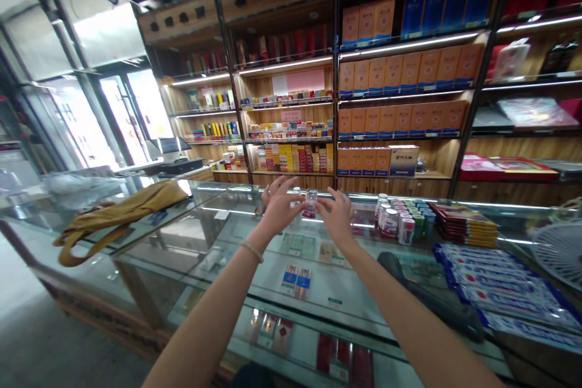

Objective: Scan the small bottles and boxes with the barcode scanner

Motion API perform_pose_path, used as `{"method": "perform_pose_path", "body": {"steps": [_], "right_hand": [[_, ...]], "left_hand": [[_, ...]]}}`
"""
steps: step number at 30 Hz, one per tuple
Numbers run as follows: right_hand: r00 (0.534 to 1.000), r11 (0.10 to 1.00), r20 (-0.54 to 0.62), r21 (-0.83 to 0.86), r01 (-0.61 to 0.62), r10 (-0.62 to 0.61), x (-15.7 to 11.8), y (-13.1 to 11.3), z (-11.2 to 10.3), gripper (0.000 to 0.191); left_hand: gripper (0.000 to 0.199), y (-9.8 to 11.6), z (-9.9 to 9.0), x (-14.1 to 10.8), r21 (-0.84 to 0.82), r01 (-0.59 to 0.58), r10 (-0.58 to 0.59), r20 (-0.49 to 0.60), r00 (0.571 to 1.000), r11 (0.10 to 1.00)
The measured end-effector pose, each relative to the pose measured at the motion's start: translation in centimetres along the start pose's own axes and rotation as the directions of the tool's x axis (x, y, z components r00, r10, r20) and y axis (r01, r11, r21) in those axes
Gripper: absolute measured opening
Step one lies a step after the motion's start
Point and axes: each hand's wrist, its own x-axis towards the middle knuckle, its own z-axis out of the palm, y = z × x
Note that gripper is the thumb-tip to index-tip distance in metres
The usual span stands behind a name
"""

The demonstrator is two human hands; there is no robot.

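Over the glass counter [264, 273], both my arms stretch forward to a small clear jar [311, 195] with some red near its base. My left hand [280, 206] has its fingertips at the jar's left side, its other fingers raised and spread. From the right, my right hand [337, 212] meets the jar with thumb and fingertips. The jar seems pinched between the two hands; exact finger contact is too small to make out. Just behind my left fingers, another small white-topped container [296, 190] partly shows.
Several small bottles and cans [406, 227] stand right of my hands. Beyond them are stacked red-and-gold packs [464, 224], blue-and-white packets [509, 291] and a white fan [559, 251]. A mustard bag [122, 212] lies on the left. Stocked shelves [291, 103] line the back wall.
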Motion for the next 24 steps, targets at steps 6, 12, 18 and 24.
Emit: {"method": "perform_pose_path", "body": {"steps": [6, 12, 18, 24], "right_hand": [[0.996, 0.999, 0.08, -0.05, -0.022, 0.026, -1.2, 0.9, 3.2, 0.021], [0.994, 0.993, 0.112, -0.115, 0.0, 0.013, -2.2, 2.2, 5.6, 0.02], [0.984, 0.98, 0.179, -0.195, 0.023, 0.013, -2.7, 3.4, 7.0, 0.02], [0.977, 0.966, 0.212, -0.256, 0.037, 0.019, -3.0, 4.4, 8.3, 0.023]], "left_hand": [[0.01, -2.2, 1.0, -1.4, 0.124, -0.035, 0.025, 0.082, 0.996, 0.992], [0.01, -3.9, 2.6, -2.5, 0.212, -0.121, 0.096, 0.125, 0.987, 0.97], [0.012, -4.7, 4.1, -3.5, 0.253, -0.168, 0.132, 0.152, 0.98, 0.953], [0.012, -5.4, 5.1, -4.2, 0.281, -0.175, 0.128, 0.179, 0.975, 0.944]]}}
